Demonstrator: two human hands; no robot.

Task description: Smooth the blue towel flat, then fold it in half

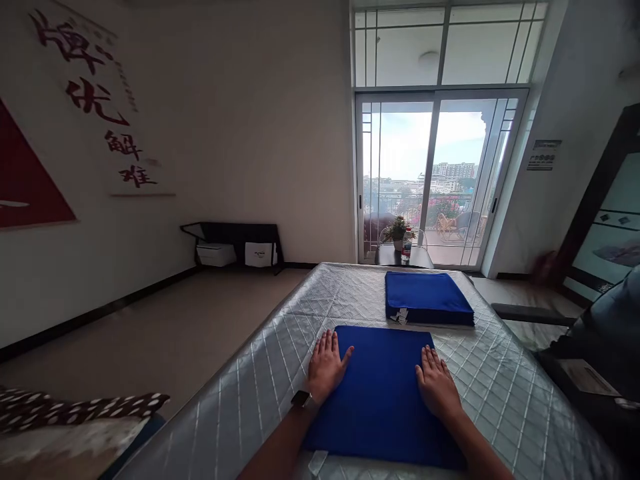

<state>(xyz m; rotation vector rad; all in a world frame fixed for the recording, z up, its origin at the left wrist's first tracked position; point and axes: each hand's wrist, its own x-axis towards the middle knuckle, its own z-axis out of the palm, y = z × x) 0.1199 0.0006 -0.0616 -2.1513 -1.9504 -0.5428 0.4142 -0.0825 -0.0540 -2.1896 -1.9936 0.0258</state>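
A flat blue fabric piece [383,393], roughly square, lies in front of me with a small white tag [318,461] sticking out at its near left corner. My left hand [327,363] rests on its left edge, fingers straight and the thumb spread over the cloth. On the right edge lies my right hand [437,380], also flat with fingers stretched forward. Neither hand grips anything. Just beyond, a stack of blue fabric pieces [425,292] sits squared up, with several white tags [401,315] at its near left corner.
Silver quilted sheeting [260,380] covers the table. Behind it, a small dark table [404,256] bears a potted plant [399,230] and a bottle [407,247]. A black rack [240,233] stands by the wall. Dark seating [613,333] is at the right, patterned cloth [65,423] at lower left.
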